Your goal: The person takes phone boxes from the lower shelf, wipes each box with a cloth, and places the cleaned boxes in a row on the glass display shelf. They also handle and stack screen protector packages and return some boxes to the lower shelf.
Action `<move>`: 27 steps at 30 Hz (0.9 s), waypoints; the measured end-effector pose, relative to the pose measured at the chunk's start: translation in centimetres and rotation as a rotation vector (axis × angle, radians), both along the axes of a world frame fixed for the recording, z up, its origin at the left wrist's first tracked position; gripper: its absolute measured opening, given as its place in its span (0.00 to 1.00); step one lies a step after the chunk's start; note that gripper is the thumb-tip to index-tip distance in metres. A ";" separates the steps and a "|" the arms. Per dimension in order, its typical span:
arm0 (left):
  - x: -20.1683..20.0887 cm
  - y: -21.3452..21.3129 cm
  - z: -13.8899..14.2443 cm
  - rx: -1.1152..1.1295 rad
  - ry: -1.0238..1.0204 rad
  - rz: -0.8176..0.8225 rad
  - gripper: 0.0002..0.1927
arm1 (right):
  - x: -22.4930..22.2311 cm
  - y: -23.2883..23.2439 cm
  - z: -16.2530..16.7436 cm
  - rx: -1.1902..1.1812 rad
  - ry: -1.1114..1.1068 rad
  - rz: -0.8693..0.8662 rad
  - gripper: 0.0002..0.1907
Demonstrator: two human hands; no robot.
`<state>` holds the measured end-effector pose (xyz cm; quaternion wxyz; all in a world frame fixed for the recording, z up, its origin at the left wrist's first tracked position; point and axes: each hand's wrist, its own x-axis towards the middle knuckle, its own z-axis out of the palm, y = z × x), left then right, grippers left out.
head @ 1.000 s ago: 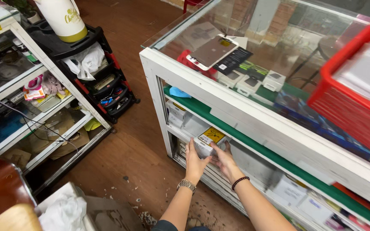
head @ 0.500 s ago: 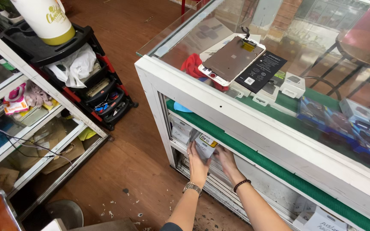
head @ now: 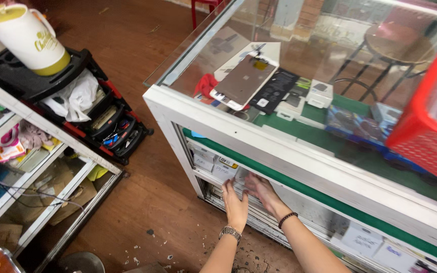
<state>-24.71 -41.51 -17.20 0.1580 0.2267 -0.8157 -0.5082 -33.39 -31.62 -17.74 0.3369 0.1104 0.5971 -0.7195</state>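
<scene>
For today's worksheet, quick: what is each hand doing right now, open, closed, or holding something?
Left hand: open, fingers spread, reaching into the cabinet's lower shelf, holding nothing visible.
Right hand: open, fingers at the small boxes; any grip cannot be told.

This is a small phone repair and accessories shop. A glass display counter (head: 299, 146) with a white frame holds a phone screen part (head: 244, 81), small boxes (head: 319, 93) and labelled packs on green shelves, while a black tool rack (head: 102, 119) stands on the wooden floor (head: 147, 202).
</scene>
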 end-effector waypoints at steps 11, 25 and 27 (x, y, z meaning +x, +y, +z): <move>6.6 16.7 6.9 0.091 0.017 -0.395 0.13 | 13.0 18.8 4.4 0.122 0.111 -0.206 0.22; 25.7 48.6 7.5 0.077 0.096 -0.941 0.11 | 39.9 51.5 8.2 0.101 0.100 -0.721 0.21; 28.5 52.1 7.4 0.049 0.077 -0.974 0.13 | 44.0 55.4 8.0 0.129 0.099 -0.769 0.19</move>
